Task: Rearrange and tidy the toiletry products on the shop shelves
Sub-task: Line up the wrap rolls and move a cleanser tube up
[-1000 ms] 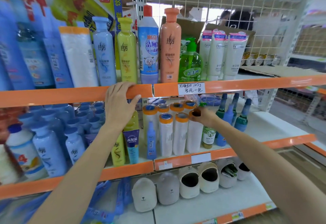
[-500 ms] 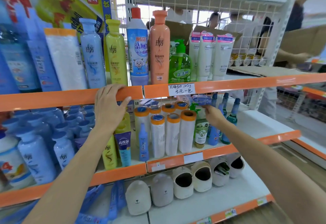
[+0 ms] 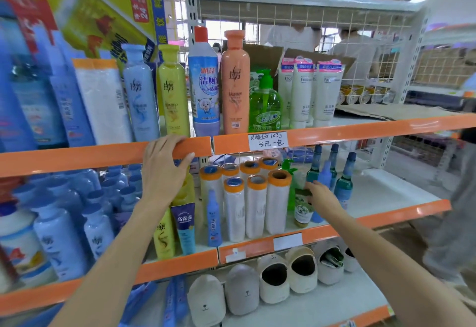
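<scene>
My left hand rests flat on the orange rail of the upper shelf, fingertips over its top edge, in front of a yellow shampoo bottle. On the middle shelf, my right hand reaches in, its fingers touching the upper part of a small green-labelled bottle. That bottle stands beside a green pump bottle and several orange-capped white rolls. Its cap is hidden by my fingers. Blue-green glass bottles stand just right of my hand.
The upper shelf holds tall blue, yellow and orange shampoo bottles, a toilet cleaner, green hand soap and white tubes. Light blue bottles crowd the middle left. Slippers line the bottom shelf. People stand behind the wire back panel.
My right hand has slid a little right, off the top of the small bottle, which now stands beside the rolls. The left hand has stayed on the rail. The view has shifted slightly.
</scene>
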